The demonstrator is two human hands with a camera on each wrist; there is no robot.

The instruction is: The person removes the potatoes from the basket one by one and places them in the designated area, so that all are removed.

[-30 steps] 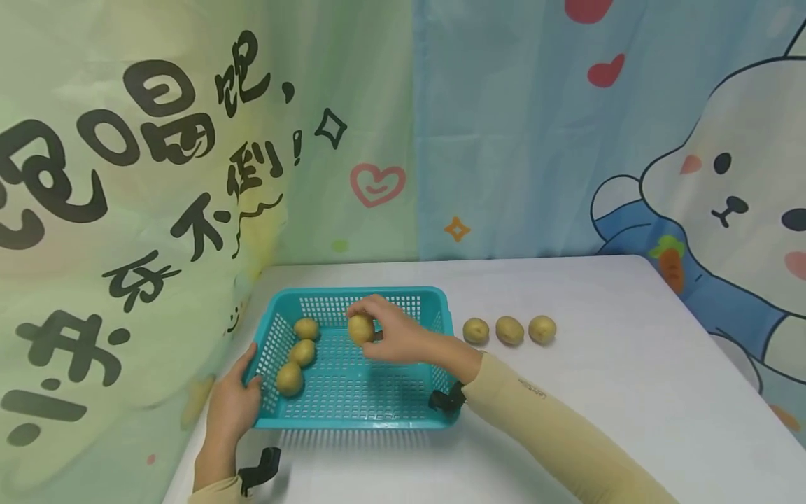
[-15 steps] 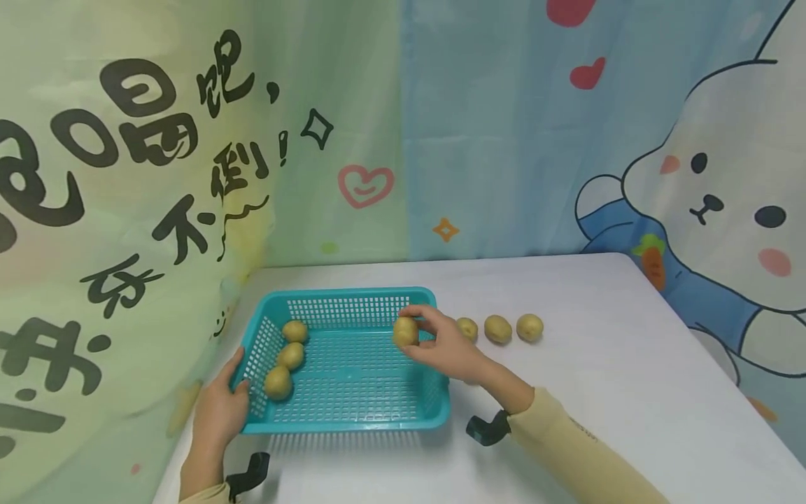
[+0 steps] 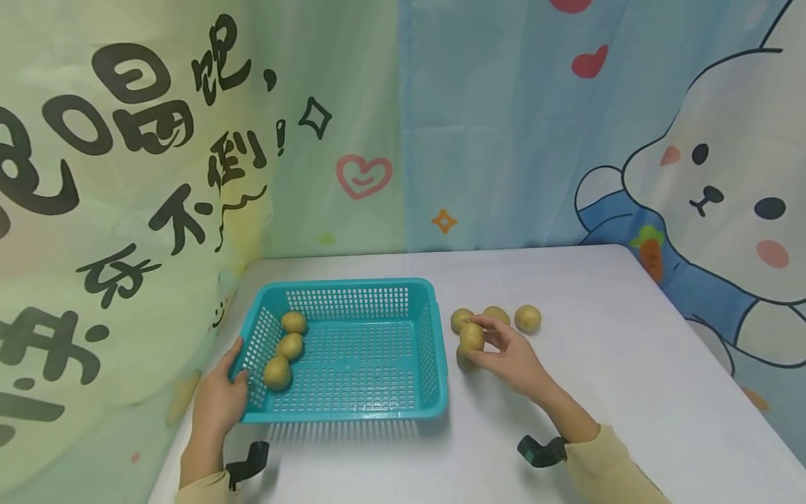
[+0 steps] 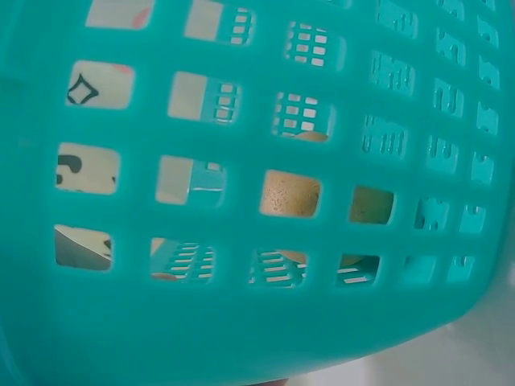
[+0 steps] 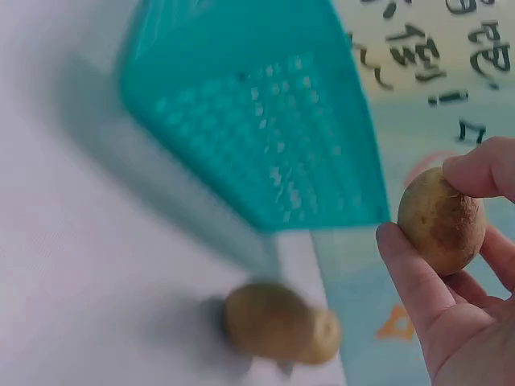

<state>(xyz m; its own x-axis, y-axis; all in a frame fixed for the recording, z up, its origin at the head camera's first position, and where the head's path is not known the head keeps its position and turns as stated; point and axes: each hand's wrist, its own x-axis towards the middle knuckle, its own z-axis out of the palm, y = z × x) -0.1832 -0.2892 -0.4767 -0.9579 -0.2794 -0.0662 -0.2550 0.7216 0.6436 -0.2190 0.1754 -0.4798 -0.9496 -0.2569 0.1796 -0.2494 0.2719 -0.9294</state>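
Note:
A turquoise plastic basket (image 3: 352,414) stands left of centre in the head view. Three potatoes lie inside along its left wall: a far one (image 3: 294,322), a middle one (image 3: 290,346) and a near one (image 3: 277,373). My left hand (image 3: 217,399) holds the basket's left side; its perforated wall (image 4: 233,322) fills the left wrist view, hiding that hand almost entirely. Right of the basket, my right hand (image 3: 513,360) pinches a potato (image 5: 442,221) between thumb and fingers. Under this held potato (image 3: 471,338), another potato (image 3: 464,360) shows partly on the table.
Behind my right hand, a row of potatoes lies on the white table (image 3: 598,336): a left one (image 3: 462,320), a partly covered middle one (image 3: 497,313) and a right one (image 3: 527,318). A printed curtain (image 3: 504,140) hangs behind the table.
My right hand has carried its potato rightward, from above the basket, past the right rim, to beside the table potatoes. My left hand stays on the basket's left side.

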